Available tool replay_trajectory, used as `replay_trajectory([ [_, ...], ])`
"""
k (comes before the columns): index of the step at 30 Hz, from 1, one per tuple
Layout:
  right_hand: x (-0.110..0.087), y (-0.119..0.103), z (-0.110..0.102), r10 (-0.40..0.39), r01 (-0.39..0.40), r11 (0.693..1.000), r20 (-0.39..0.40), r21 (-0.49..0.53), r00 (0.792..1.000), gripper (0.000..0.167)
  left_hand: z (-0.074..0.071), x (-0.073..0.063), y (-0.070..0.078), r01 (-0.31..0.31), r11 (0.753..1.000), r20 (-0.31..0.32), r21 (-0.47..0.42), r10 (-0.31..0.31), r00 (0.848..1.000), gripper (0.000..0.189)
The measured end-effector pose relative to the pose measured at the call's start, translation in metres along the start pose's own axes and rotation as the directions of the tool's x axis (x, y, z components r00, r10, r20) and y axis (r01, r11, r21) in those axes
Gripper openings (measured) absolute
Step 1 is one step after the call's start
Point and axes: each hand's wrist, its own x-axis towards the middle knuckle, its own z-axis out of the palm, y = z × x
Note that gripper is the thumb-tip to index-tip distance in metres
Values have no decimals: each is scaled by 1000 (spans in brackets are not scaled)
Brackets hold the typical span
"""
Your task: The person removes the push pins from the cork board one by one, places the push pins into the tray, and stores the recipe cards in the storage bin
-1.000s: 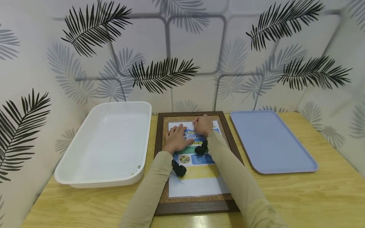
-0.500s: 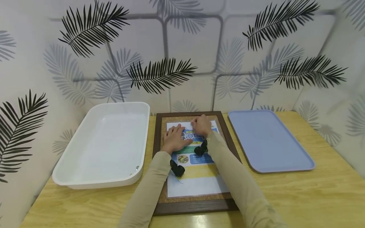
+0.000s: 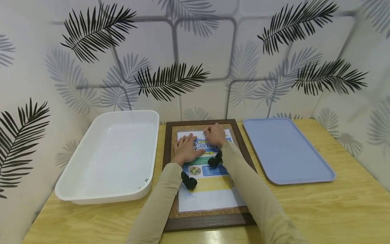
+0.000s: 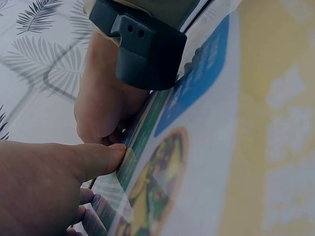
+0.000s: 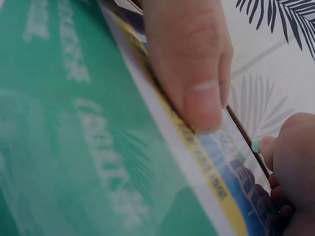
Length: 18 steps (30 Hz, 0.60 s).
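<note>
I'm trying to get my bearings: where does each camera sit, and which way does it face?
Head: worn on the head, looking forward and down at the framed board and printed sheet; left hand, right hand and sleeves show.
Left wrist: on that wrist, facing low across the sheet; left thumb near, right hand with black wrist camera beyond.
Right wrist: on that wrist, across the sheet; left thumb at top, right hand at right.
Shared by both wrist views: sheet, both hands, leaf-patterned wall.
</note>
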Motion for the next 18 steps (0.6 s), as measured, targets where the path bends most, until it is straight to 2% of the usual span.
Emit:
replay_trajectory([
  [5, -4, 1, 1, 10, -8, 996, -21, 91, 1000, 27, -2, -5, 2, -13, 999, -34, -32, 12, 999, 71],
  [11, -10, 5, -1, -8, 11, 987, -20, 163, 1000, 25, 0, -8, 2, -14, 999, -22, -30, 14, 1000, 71],
  [18, -12, 5, -13, -23, 25, 980, -11, 195, 1000, 23, 0, -3, 0, -18, 999, -26, -38, 17, 1000, 72],
])
